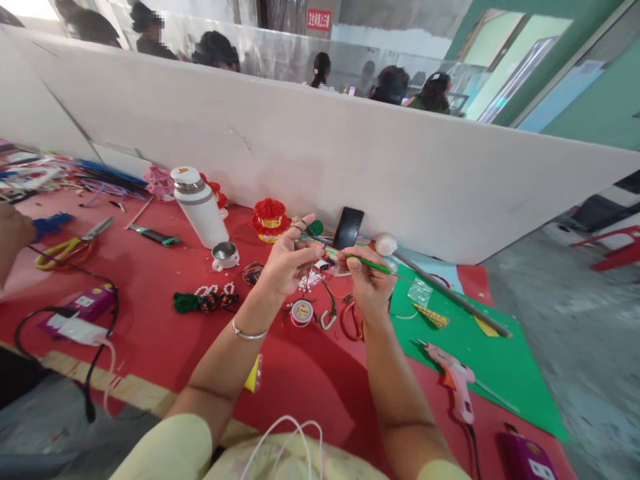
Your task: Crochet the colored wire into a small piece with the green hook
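My right hand [371, 280] is closed around a green crochet hook [369, 264], held level with its tip toward my left hand. Across from it, my left hand [290, 260] pinches a small dark piece of yarn work, with a dark strand running over its raised fingers. The stitches between the hands are too small to make out. Below them on the red table lie white beads [310, 281], a round spool [301, 313] and red-handled scissors [352, 320]. A multicoloured yarn ball [253, 273] sits just left of my left wrist.
A white bottle [201, 210] and its metal cup [225, 256] stand left of centre. A phone [349, 228] leans against the white partition [320, 140]. A pink glue gun [453, 377] lies at right on a green sheet [500, 373]. Another person's hand [15, 230] is at far left.
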{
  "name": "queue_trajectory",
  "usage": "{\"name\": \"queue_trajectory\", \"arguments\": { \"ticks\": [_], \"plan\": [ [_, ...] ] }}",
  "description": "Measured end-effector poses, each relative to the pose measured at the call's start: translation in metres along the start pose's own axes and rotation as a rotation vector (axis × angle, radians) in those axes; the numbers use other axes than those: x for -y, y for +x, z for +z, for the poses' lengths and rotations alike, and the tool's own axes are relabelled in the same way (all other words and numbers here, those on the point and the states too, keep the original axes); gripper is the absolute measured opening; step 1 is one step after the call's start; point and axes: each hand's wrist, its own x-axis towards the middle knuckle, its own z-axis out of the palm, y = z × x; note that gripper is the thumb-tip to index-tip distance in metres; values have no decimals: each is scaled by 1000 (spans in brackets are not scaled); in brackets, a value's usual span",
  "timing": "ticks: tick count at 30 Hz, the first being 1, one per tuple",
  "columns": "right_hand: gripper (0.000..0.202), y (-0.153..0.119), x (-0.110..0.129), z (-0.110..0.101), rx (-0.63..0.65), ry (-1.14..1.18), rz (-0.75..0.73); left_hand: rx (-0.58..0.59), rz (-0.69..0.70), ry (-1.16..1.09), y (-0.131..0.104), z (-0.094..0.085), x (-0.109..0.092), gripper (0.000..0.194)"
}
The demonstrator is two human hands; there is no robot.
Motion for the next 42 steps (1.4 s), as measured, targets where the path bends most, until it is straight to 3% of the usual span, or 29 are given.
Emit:
{"name": "queue_trajectory", "arguments": {
  "ticks": [10,17,23,34,42],
  "plan": [
    [16,5,4,-7,34,-108,-161,51,-12,-10,0,-3,-5,99],
    [24,-2,1,13,-82,178,108,25,33,19,-1,0,-8,96],
    [31,-1,4,20,-124,266,219,-17,59,63,1,-1,-5,96],
    [25,-2,8,24,-155,374,270,-37,88,90,2,0,-2,106],
    [32,-3,8,31,-208,458,318,-16,40,55,2,0,-2,108]
  ]
}}
